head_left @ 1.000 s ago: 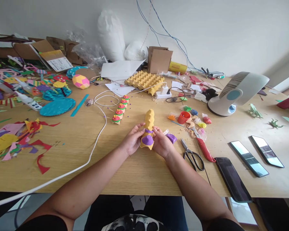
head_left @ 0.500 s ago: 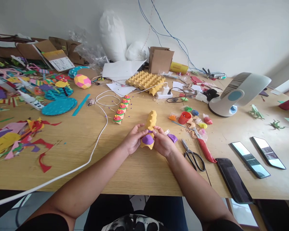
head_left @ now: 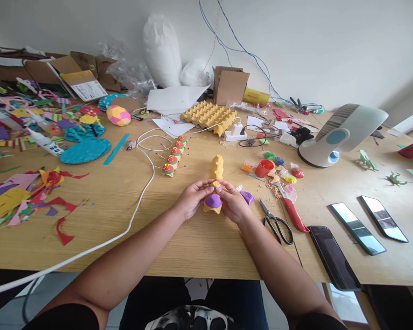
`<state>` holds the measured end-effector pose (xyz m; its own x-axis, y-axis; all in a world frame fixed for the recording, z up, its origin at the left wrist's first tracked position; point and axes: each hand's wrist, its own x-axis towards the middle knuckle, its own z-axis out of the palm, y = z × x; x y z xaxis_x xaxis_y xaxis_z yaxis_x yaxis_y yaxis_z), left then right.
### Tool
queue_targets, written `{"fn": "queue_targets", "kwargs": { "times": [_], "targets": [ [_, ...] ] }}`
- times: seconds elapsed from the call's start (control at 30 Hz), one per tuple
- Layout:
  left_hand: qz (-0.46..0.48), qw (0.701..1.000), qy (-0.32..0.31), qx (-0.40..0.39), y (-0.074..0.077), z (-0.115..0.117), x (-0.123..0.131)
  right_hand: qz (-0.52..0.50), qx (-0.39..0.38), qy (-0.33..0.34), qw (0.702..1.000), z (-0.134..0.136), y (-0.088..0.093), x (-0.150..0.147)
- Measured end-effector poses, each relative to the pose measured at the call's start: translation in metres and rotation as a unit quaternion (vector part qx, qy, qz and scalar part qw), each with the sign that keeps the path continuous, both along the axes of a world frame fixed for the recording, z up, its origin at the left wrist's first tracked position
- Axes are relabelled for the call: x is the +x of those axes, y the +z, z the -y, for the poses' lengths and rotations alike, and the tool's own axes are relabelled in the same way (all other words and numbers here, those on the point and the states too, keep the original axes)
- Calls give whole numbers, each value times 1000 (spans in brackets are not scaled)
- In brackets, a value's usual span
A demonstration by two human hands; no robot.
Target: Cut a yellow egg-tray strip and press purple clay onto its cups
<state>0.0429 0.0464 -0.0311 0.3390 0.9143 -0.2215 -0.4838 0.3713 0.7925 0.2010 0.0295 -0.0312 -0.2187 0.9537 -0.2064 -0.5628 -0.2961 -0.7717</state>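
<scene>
A yellow egg-carton strip (head_left: pixel 217 167) lies lengthwise before me, its nearest bump covered with purple clay (head_left: pixel 213 200). My left hand (head_left: pixel 192 199) grips the strip's left side, and my right hand (head_left: pixel 234 200) grips its right side. The fingertips of both hands meet around the second bump, where some purple clay shows at its base. A bag of purple clay (head_left: pixel 247 197) sits just right of my right hand. Farther back on the left stands a finished-looking strip (head_left: pixel 172 159) with red and green bumps and pins beside it.
Black-handled scissors (head_left: pixel 275 223), a red-handled knife (head_left: pixel 294 215) and a phone (head_left: pixel 334 257) lie to the right. Behind are a red cup (head_left: pixel 264 168), clay bags and a fan (head_left: pixel 340 133). A white cable (head_left: pixel 132 220) crosses the left side.
Both hands have shifted slightly, their fingertips now closer together over the second bump. The strip's near end has moved a little to the right.
</scene>
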Motion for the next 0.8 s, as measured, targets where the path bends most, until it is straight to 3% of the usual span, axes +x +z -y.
{"fn": "queue_targets", "kwargs": {
  "times": [0.43,0.8],
  "targets": [
    [-51,994,51,85,-8,-1,3,0,22,-31,999,1,5,-6],
    [-54,994,74,65,-4,1,5,0,14,-40,999,1,4,-8]
  ]
}}
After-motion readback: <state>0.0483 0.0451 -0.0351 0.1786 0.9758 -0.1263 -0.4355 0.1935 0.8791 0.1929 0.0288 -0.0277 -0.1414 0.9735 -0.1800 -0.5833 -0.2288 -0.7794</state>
